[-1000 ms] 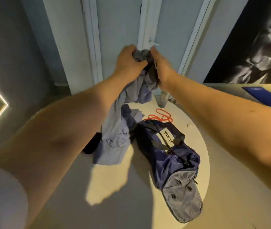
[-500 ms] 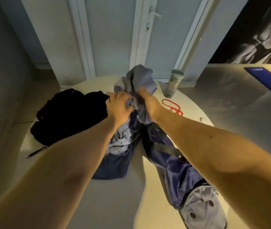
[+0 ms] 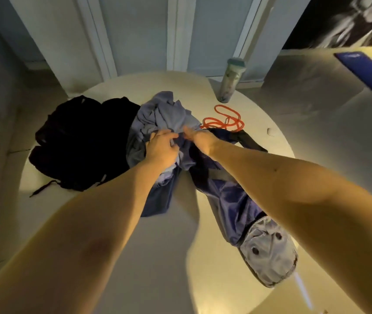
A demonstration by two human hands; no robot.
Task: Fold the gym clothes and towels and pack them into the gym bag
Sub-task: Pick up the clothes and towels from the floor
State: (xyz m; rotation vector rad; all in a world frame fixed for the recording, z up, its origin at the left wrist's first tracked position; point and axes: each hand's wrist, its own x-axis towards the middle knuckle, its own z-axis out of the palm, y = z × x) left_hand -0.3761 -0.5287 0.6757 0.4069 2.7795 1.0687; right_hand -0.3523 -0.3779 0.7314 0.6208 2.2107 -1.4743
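The mouth of the long blue nylon gym bag (image 3: 230,196) is hidden under the hands and cloth, so whether anything is in it cannot be told; its dark straps at 1 o'clock are half lost in shadow; its pale grey end pocket (image 3: 268,254) with two dark studs lies at 5 o'clock on the round cream table (image 3: 259,114). The crumpled lavender-grey garment (image 3: 169,114) sits heaped at the table's centre, spilling over the bag's upper end; it is unfolded. The left hand (image 3: 161,149) has its fingers curled into the garment's folds; the right hand (image 3: 200,140) pinches the same cloth, fingertips mostly buried in it. A black heap of clothing (image 3: 78,141) at 9 o'clock is too dark to sort into pieces; a drawcord trails from it. A coiled orange cord (image 3: 225,120) lies at 1 o'clock; a blurred teal-lidded tumbler (image 3: 230,80) stands beyond it at the rim. A blue mat (image 3: 370,73) is cut off at 2 o'clock.
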